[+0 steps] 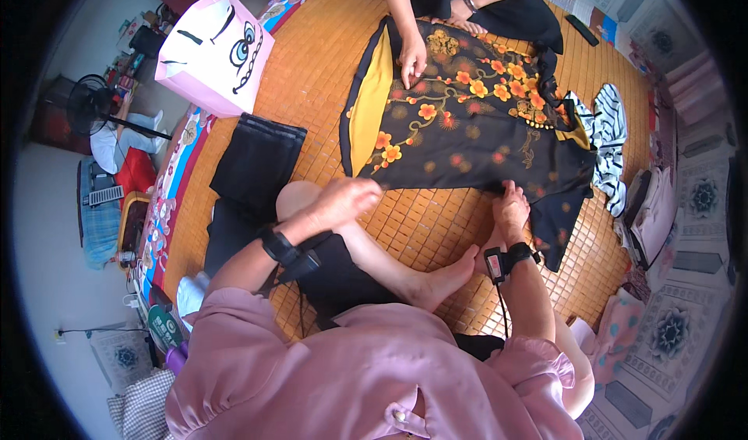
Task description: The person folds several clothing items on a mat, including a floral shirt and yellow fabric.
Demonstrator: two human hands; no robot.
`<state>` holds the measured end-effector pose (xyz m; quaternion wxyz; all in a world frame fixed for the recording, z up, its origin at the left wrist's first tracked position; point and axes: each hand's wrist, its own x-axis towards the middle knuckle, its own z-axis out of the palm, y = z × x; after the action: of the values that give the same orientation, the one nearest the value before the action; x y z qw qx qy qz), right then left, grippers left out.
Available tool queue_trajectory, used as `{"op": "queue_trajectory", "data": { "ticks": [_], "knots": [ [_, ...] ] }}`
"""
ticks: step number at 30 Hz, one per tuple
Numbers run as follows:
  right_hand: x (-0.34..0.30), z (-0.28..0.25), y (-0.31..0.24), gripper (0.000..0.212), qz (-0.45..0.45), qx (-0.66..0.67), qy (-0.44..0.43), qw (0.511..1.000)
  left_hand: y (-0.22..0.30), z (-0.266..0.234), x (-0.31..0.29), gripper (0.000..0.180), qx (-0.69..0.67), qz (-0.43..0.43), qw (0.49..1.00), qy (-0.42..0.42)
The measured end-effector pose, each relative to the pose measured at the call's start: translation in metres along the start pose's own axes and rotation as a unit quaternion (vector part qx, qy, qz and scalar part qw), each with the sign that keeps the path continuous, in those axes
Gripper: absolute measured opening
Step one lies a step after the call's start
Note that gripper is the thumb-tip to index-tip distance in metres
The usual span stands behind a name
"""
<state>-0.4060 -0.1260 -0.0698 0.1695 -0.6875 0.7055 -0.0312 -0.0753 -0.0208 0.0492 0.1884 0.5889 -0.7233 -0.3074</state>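
A black top (pixel 467 140) with orange blossoms lies spread on the woven mat, its yellow inner side (pixel 374 97) showing at the left hem. My left hand (pixel 354 201) is curled beside the top's near left corner; whether cloth is in its fingers is hidden. At the near edge, close to a sleeve (pixel 555 233), my right hand (pixel 511 206) pinches the fabric. Across from me, another person's hand (pixel 413 58) rests on the top near the hem, and their other hand (pixel 465 19) is by the far edge.
Folded black clothing (pixel 257 159) lies left of my bent leg. Beyond it stands a pink-and-white paper bag (pixel 222 54). A striped black-and-white garment (pixel 610 140) and folded clothes (pixel 653 214) lie at right. A dark phone-like object (pixel 582 30) is at far right; a fan (pixel 89 105) stands left.
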Motion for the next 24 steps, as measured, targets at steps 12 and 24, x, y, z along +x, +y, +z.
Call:
{"op": "queue_trajectory", "data": {
  "ticks": [12, 24],
  "knots": [
    [0.01, 0.008, 0.001, 0.027, 0.03, -0.015, 0.015, 0.999, -0.162, -0.017, 0.017, 0.019, -0.171, -0.361, 0.914, 0.075],
    [0.014, 0.016, 0.007, 0.028, 0.0, -0.012, 0.025, 1.0, -0.165, -0.004, 0.017, 0.02, -0.078, -0.32, 0.94, 0.094]
  ]
}}
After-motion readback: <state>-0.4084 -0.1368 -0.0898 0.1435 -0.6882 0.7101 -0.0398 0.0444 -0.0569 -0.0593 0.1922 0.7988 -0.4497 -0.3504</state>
